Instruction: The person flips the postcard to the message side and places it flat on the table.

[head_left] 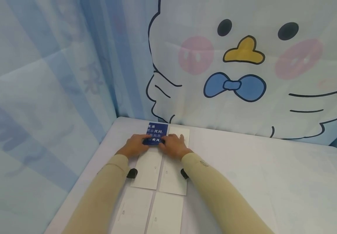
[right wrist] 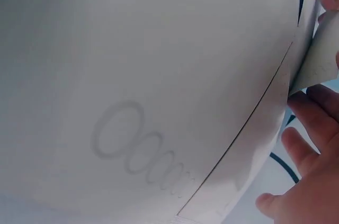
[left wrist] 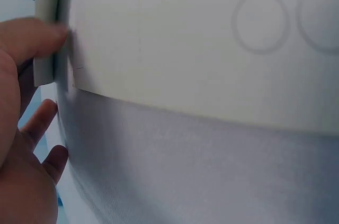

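A dark blue card (head_left: 158, 130) with white printed characters is held at the far end of the table. My left hand (head_left: 135, 145) pinches its left side; my right hand (head_left: 173, 145) grips the lower right. In the left wrist view, the left thumb (left wrist: 39, 36) lies over the card's pale side (left wrist: 44, 70), fingers behind. The right wrist view shows a pale curved part of the card (right wrist: 320, 57) by the right hand's fingers (right wrist: 312, 118). White cards (head_left: 147, 167) lie flat beneath and in front of the hands. Another white card (head_left: 183, 131) is partly covered by the right hand.
Two more white cards (head_left: 133, 209) lie nearer me, in two columns. The white-covered table (head_left: 259, 182) stretches to the right. A cartoon-printed curtain (head_left: 232, 113) rises behind its far edge, and a blue patterned curtain (head_left: 39, 113) hangs along the left.
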{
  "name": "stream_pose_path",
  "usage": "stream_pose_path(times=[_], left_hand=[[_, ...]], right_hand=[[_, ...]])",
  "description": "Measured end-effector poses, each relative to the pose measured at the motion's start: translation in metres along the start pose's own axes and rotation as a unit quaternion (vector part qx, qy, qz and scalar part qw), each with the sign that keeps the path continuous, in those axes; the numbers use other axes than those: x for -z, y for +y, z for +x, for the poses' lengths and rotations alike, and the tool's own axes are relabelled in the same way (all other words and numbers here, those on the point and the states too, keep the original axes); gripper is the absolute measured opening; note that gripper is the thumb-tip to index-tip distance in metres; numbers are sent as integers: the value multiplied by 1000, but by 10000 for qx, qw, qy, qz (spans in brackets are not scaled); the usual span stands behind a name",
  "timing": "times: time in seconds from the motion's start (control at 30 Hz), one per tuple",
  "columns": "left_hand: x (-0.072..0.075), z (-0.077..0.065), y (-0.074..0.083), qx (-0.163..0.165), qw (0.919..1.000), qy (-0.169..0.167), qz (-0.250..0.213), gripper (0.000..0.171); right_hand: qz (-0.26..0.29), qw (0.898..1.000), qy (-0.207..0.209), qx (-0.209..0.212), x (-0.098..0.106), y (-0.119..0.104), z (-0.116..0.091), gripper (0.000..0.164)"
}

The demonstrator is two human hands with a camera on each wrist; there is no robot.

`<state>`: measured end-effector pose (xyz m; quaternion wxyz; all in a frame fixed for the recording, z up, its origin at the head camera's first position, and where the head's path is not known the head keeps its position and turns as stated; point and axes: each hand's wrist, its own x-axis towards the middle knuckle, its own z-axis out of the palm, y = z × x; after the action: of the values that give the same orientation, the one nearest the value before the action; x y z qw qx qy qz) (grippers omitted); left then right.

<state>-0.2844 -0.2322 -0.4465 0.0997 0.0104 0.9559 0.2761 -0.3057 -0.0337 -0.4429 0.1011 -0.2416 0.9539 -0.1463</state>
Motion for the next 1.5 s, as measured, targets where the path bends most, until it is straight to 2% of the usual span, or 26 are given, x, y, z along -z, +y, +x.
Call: stream_pose_path(times=[0.1,0.23,0.4,0.57,0.77,0.87,1.03,1.13,1.27,1.5], left_hand=[[2,-3,0,-116,9999,112,-61,53],[4,-6,1,-103,9988,345,-318,48],[5,-6,1,-167,9941,687,-818,41],[6,-6,3,17,9887,770,-1286,30],[12,-6,12,-9,9833,1049,-1490,18],[15,-7,18,63,9806,1160,-1576,21],[16,-7,20,209,9813,1155,-1525,25],[17,-6,18,147,9809,1245,-1490,24],[20,-8,20,106,9761,1345,-1701,29],[25,-12,25,262,9722,1317,-1921,31]], right_hand=[[31,10000,-32,36,1,-1,-1,53],[113,9999,-10,46,2,-4,-3,57],[479,9982,333,-133,4,-7,-3,47],[880,9938,661,-175,9,-6,-2,44],[1543,9822,1059,-142,17,-4,-6,34],[1577,9800,1213,-59,19,-4,-7,31],[1728,9767,1270,1,19,-5,-7,32],[2012,9693,1414,22,19,-6,-8,32],[2455,9542,1707,47,20,-8,-9,33],[2784,9372,2100,71,20,-12,-9,33]])
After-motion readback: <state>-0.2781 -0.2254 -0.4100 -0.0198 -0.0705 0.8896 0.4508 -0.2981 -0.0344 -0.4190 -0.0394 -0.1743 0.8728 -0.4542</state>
